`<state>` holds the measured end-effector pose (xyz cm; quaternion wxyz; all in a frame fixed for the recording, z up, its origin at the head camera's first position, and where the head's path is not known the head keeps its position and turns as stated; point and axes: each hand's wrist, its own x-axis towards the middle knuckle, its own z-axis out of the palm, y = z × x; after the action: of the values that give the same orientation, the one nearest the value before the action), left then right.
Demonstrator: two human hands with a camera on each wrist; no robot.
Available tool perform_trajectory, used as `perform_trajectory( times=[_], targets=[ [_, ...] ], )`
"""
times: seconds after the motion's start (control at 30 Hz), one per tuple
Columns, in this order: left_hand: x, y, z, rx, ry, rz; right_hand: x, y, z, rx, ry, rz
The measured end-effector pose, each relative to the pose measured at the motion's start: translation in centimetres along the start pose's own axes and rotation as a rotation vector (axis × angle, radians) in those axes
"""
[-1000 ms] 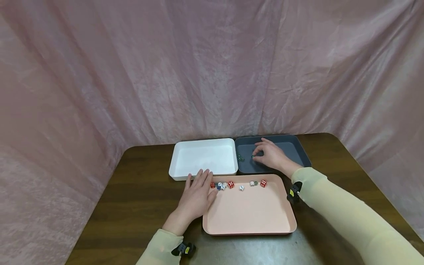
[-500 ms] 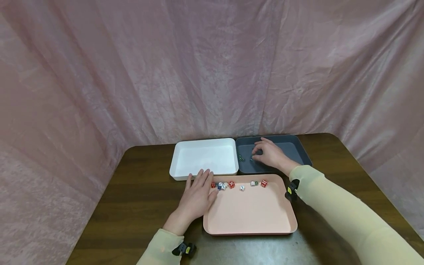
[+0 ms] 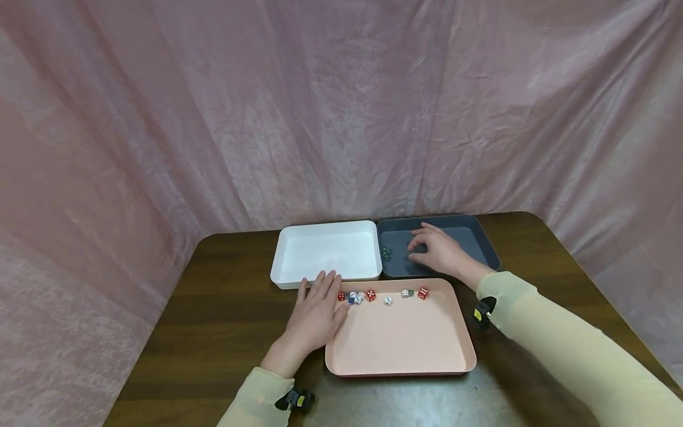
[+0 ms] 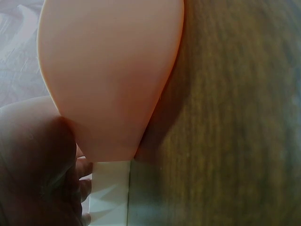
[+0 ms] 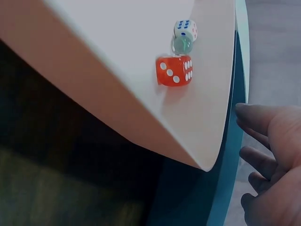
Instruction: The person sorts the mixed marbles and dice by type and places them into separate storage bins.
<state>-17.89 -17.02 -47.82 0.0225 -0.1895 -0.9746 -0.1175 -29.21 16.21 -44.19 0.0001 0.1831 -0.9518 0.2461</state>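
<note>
My left hand [image 3: 315, 317] lies with straight fingers over the left rim of the pink tray [image 3: 400, 350]; the left wrist view shows the tray's outer wall beside it. Along the tray's far side sit red dice [image 3: 423, 293], white dice [image 3: 388, 301] and a small greenish glass marble [image 5: 182, 44]. My right hand [image 3: 440, 252] hovers over the dark grey tray [image 3: 464, 234], thumb and fingertips apart, nothing visible between them. Several green marbles [image 3: 386, 254] cluster by that tray's left wall. In the right wrist view, a red die [image 5: 174, 70] is close to the marble.
A white tray [image 3: 325, 252] stands left of the dark tray, the two side by side behind the pink one. All stand on a brown wooden table [image 3: 224, 308]. A pink curtain [image 3: 341, 118] hangs behind it.
My right thumb and fingers have parted and released a green marble, which moved left to the others in the dark tray. My left hand stays in place.
</note>
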Motion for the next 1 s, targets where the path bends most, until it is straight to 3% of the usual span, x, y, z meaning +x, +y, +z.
perform_trajectory(
  times=[0.27, 1.0],
  targets=[
    [0.1, 0.0, -0.1, 0.001, -0.001, 0.002, -2.0, -0.8, -0.7, 0.035, 0.001, -0.048],
    [0.3, 0.1, -0.3, -0.003, -0.012, -0.007, -6.0, -1.7, -1.2, 0.068, 0.018, -0.067]
  ],
)
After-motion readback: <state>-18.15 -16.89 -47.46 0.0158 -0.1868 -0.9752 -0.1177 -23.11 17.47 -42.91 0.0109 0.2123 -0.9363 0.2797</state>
